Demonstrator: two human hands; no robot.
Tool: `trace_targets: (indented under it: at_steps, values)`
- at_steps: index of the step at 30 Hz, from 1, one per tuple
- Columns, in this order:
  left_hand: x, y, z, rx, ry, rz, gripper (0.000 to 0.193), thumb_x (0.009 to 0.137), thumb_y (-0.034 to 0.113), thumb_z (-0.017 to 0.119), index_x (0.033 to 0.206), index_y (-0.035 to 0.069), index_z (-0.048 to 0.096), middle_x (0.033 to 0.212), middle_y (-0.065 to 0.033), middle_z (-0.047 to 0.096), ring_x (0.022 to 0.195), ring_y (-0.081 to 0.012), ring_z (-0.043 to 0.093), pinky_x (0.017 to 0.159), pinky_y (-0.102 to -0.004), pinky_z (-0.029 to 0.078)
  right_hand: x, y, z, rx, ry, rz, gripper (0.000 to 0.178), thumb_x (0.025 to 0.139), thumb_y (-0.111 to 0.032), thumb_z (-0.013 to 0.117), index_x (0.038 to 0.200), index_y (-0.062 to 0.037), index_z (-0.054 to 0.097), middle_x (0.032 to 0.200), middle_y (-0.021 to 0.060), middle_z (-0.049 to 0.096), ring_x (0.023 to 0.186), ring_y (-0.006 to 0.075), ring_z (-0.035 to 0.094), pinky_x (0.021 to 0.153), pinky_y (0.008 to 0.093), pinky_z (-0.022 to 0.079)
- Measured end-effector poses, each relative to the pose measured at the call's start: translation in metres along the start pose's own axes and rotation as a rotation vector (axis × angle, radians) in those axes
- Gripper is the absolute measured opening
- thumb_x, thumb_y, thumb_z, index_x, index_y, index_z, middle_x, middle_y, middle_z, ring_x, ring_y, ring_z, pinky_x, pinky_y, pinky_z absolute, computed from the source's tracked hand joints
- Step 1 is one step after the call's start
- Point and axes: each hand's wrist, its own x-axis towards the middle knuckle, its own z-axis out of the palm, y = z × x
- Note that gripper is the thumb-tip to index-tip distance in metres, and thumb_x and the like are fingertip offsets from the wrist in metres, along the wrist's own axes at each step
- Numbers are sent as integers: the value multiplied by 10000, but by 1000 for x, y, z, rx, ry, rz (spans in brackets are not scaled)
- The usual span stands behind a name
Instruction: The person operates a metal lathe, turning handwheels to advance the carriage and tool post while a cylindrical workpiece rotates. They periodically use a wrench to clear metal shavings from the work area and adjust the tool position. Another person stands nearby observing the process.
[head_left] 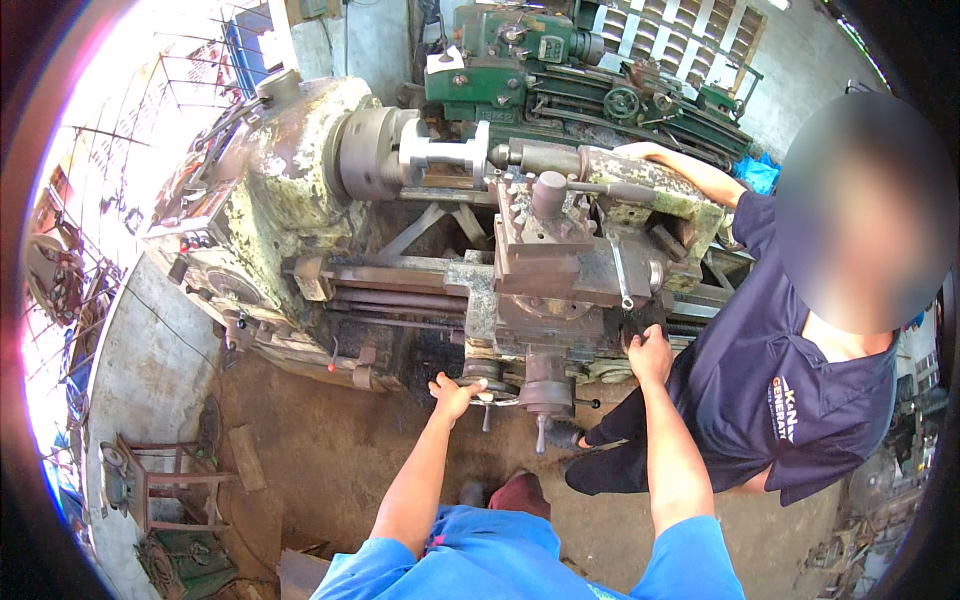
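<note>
My left hand (457, 394) is closed on the rim of a metal handwheel (508, 400) low on the front of a lathe's carriage. My right hand (650, 354) is curled closed beside the right end of the tool slide; whatever its fingers hold is hidden. Between the hands a cross-slide dial (547, 385) with a crank handle sticks out toward me. Above it stands the square tool post (540, 230), with a wrench (622, 272) resting against its right side. Behind, a shiny spool-shaped metal workpiece (445, 154) sits between the chuck (375, 155) and the tailstock centre (510, 153).
Close on my right stands a co-worker in a dark shirt (740, 370), one hand (645, 151) on the tailstock (640, 175). The worn headstock (290, 150) rises at left. A green lathe (490, 90) stands behind. A metal-framed stand (180, 480) is at lower left.
</note>
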Motion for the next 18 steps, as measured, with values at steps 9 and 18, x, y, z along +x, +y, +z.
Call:
trace_targets:
  at_steps: [9, 18]
  values:
    - [2, -5, 0, -49, -1, 17, 1292, 668, 493, 866, 1517, -86, 84, 1577, -351, -22, 1497, -423, 22, 1199, -466, 161, 2, 0, 1, 6, -12, 16, 197, 853, -235, 663, 929, -77, 574, 812, 208, 685, 817, 425, 668, 728, 525, 502]
    - [6, -6, -3, -45, -23, 47, 1281, 673, 500, 863, 1509, -101, 101, 1572, -356, 16, 1496, -426, 41, 1208, -445, 158, 5, 3, 3, 18, -7, -3, 215, 850, -242, 662, 963, -74, 590, 827, 202, 692, 837, 426, 666, 763, 524, 496]
